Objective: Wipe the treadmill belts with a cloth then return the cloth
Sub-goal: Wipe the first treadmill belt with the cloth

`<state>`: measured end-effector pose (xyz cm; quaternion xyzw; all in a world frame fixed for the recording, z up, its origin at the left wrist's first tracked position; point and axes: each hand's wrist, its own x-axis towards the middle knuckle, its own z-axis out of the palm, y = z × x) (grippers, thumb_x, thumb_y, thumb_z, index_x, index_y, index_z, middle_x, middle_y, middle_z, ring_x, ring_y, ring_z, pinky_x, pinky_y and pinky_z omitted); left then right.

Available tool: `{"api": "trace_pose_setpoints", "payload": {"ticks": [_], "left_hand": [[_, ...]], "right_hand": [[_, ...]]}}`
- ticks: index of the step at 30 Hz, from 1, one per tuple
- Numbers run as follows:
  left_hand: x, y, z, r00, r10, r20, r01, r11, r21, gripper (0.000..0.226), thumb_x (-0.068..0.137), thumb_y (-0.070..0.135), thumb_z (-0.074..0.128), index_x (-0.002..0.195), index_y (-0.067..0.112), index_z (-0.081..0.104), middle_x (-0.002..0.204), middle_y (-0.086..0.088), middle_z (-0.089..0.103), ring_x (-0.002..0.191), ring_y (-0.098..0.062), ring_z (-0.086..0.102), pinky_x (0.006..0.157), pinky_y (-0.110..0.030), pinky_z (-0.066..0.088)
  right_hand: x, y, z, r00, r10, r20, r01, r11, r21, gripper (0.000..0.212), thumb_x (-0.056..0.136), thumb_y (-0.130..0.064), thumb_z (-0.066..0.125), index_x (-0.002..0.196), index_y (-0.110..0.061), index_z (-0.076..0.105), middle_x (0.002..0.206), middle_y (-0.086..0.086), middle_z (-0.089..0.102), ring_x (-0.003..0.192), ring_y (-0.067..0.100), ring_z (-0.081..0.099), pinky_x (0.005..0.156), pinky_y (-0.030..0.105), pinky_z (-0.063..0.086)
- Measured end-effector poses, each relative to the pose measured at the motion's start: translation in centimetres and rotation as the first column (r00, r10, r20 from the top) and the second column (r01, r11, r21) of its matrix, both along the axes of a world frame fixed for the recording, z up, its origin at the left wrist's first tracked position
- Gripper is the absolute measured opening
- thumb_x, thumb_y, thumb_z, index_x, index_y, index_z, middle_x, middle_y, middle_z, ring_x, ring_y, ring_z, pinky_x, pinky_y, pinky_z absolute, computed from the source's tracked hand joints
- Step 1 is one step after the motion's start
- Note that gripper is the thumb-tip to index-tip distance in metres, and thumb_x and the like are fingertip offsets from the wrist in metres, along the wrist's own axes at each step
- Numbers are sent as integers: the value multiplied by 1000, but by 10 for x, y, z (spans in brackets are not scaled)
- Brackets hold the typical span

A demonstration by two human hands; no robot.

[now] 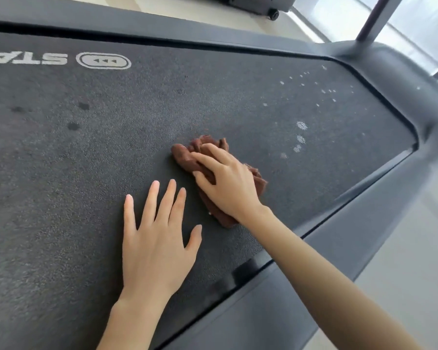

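**Q:** Grip status?

**A:** Right hand (225, 183) is clamped on the cloth (182, 154), fingers curled into its bunched folds and pressing it down. Left hand (157, 246) lies flat with fingers spread and straight, holding nothing and bracing just beside the cloth.

**Q:** Cloth location?

**A:** On the belt (86, 160), about mid-width and toward its right end, under the right hand.

**Q:** Step in hand?

**A:** Wiping, by my reading. White specks (301, 126) sit on the belt to the right of the cloth, near it. Dark spots (73, 126) sit well apart to the left. Neither group looks cleared, so returning the cloth is not yet due.

**Q:** Next move?

**A:** Probably a stroke right, across the specks. It calls for steady downward pressure, with the cloth kept bunched under the palm. Stop short of the rail (390, 104) that curves round the belt's end. The dark spots would then need a long reach left, with the left hand moved out of the path.
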<state>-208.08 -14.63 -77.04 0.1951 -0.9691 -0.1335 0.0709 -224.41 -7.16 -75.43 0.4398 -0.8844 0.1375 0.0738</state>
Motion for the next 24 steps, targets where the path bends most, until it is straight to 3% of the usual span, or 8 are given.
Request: {"api": "trace_pose_setpoints", "payload": {"ticks": [3, 7, 11, 13, 17, 20, 24], "left_hand": [[0, 0, 1, 1000, 4, 3, -4, 1000, 16, 67, 84, 47, 35, 139, 10, 42, 150, -6, 35, 141, -27, 25, 112, -57, 16], [0, 0, 1, 1000, 11, -27, -10, 999, 48, 67, 83, 46, 39, 140, 10, 42, 149, -6, 35, 141, -27, 25, 112, -57, 15], [-2, 1, 3, 999, 19, -26, -17, 998, 66, 69, 82, 46, 39, 140, 10, 42, 150, -6, 34, 141, -27, 25, 112, -57, 13], [-2, 2, 3, 1000, 18, -23, -17, 998, 61, 69, 81, 47, 38, 140, 10, 41, 150, -6, 33, 141, -27, 25, 112, -58, 13], [-3, 1, 4, 1000, 20, -21, -18, 998, 61, 68, 83, 46, 41, 141, 11, 40, 151, -6, 32, 142, -27, 23, 112, -57, 12], [-3, 1, 4, 1000, 18, -12, -18, 999, 46, 66, 88, 46, 48, 143, 12, 35, 153, -4, 27, 143, -25, 17, 113, -57, 9], [-5, 2, 5, 994, 17, 104, -18, 1000, 15, 74, 88, 55, 32, 150, 20, 12, 158, 2, 2, 145, -21, -5, 114, -54, -1]], "right_hand": [[-15, 28, 7, 1000, -16, -13, 17, 998, 61, 33, 91, -35, 56, 124, -32, 61, 136, -9, 51, 124, 16, 50, 82, 32, 48], [-57, 78, 13, 929, -364, 69, 359, 930, 78, 35, 93, -36, 50, 127, -35, 57, 143, -14, 44, 129, 19, 45, 93, 40, 45], [-53, 83, 10, 804, -585, 109, 591, 806, -33, 34, 90, -37, 53, 124, -33, 61, 141, -12, 47, 124, 21, 50, 95, 36, 42], [-32, 73, 5, 811, -581, 70, 585, 809, -61, 33, 89, -38, 53, 120, -34, 62, 137, -12, 51, 120, 20, 52, 91, 33, 43], [19, 67, -1, 907, -422, -4, 420, 904, -74, 30, 87, -36, 58, 115, -33, 64, 122, -9, 59, 111, 19, 58, 78, 32, 48], [43, 72, -5, 948, -316, -36, 312, 946, -88, 32, 84, -34, 59, 115, -29, 67, 125, -6, 60, 115, 19, 57, 84, 32, 49], [25, 90, -2, 963, -266, 42, 268, 962, -52, 33, 84, -32, 61, 117, -34, 65, 132, -11, 56, 123, 16, 52, 86, 33, 48]]}}
